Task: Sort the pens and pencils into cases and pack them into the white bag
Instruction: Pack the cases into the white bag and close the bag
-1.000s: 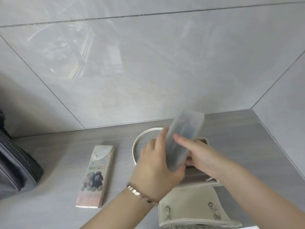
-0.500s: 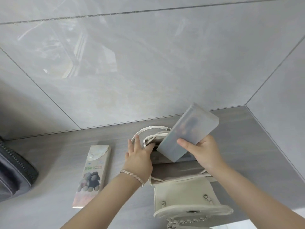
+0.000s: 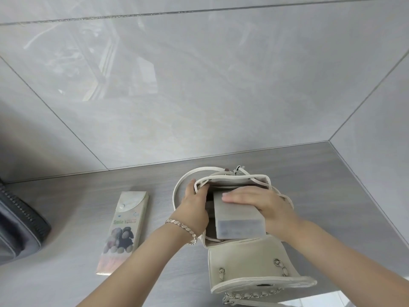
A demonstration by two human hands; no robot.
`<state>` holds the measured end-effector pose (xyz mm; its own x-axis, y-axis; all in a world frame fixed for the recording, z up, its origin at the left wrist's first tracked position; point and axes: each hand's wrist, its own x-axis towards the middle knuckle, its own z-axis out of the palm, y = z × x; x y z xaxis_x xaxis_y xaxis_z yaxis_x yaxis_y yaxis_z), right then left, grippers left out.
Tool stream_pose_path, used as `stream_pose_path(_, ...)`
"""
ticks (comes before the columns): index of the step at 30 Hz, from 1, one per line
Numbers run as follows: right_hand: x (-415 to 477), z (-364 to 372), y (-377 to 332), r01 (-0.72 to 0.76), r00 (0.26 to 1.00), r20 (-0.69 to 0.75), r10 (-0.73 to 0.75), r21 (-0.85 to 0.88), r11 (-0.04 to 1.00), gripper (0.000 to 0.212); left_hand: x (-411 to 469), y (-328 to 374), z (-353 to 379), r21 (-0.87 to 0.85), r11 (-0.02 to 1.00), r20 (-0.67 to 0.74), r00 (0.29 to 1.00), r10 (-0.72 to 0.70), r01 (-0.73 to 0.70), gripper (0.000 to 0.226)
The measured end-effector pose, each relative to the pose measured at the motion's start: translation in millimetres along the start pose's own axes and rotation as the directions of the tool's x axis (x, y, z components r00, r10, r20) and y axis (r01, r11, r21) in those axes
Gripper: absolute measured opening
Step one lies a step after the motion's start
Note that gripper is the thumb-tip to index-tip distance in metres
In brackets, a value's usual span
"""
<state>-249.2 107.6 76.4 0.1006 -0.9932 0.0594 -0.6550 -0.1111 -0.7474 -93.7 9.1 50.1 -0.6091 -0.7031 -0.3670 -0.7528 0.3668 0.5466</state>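
The white bag (image 3: 250, 260) lies on the grey counter with its flap folded toward me and its mouth wide. My left hand (image 3: 194, 207) grips the left rim of the mouth and holds it apart. A frosted translucent pencil case (image 3: 236, 220) lies flat, partly inside the mouth, its near end sticking out. My right hand (image 3: 263, 207) rests on top of the case with fingers laid over its far end. A second flat case with a printed picture of two toy figures (image 3: 124, 231) lies on the counter to the left of the bag.
A dark zipped bag (image 3: 17, 227) sits at the left edge of the counter. Tiled walls close off the back and right side. The bag's chain strap (image 3: 250, 295) hangs at the near edge.
The frosted case went from upright above the bag to lying flat, partly inside its mouth. My left hand moved from the case to the bag's rim.
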Motion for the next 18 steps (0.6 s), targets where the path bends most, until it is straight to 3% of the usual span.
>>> stream_pose_path(2,0.0,6.7,1.1,0.085,0.996,-0.014,-0.087,-0.073,0.994,0.030,-4.8,2.0,-2.0,0.018,1.000,0.003,1.000,-0.001,0.001,0.064)
stream_pose_path(4,1.0,14.1,2.9,0.165,0.986,0.007,-0.166,-0.128,0.978,0.040,-8.9,1.4,-4.0,0.031,0.999,0.012,1.000,0.019,-0.019,0.064)
stream_pose_path(7,5.3,19.7,7.7,0.198,0.977,-0.047,-0.209,-0.171,0.965,0.036,-8.5,4.1,-1.5,0.038,0.994,0.029,0.994,0.101,-0.102,0.063)
stream_pose_path(9,7.8,20.1,12.1,0.182,0.976,-0.088,-0.201,-0.189,0.965,0.031,-6.1,3.0,1.9,0.035,0.996,-0.023,0.997,0.078,-0.077,0.056)
stream_pose_path(11,8.7,17.1,19.5,0.119,0.989,-0.062,-0.136,-0.224,0.967,0.026,-7.9,1.8,4.0,-0.003,0.997,-0.038,0.996,0.082,-0.082,0.056)
stream_pose_path(14,10.2,9.0,24.3,-0.077,0.997,-0.039,0.067,-0.387,0.919,0.042,-17.7,-4.2,3.8,-0.070,0.995,0.013,0.997,0.077,-0.076,0.063)
stream_pose_path(18,16.4,4.4,12.9,-0.262,0.934,-0.001,0.358,-0.683,0.682,0.038,-18.6,-1.4,-5.1,-0.079,0.995,0.032,0.997,0.066,-0.063,0.071)
